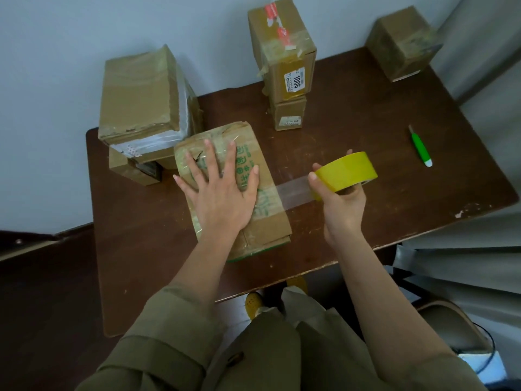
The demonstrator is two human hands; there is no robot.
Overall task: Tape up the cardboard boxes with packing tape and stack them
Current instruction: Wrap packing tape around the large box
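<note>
Brown table (352, 153) carries everything. Back left: your biggest stack, a large taped box (141, 94) on top of smaller boxes (132, 170). Back centre: tall box with a "1006" label (282, 49) sits on a small box (289, 114). Far right corner: one lone taped box (403, 43), well apart from the rest.

Box you're working on (267, 221) lies flat near the front edge, green print on top, just beside the left stack.

Your left hand (222, 190) is flat on that box, fingers straight and spread, pressing down, gripping nothing.

Your right hand (341, 204) grasps the yellow tape roll (348, 172) just right of the box, thumb on the roll's outer face, fingers curled up through the core. It's held off the table.

Clear tape strip (293, 189) runs taut from the roll onto the box top, under your left hand side.

Green utility knife (420, 146) lies on the table to the right, apart from both hands.
</note>
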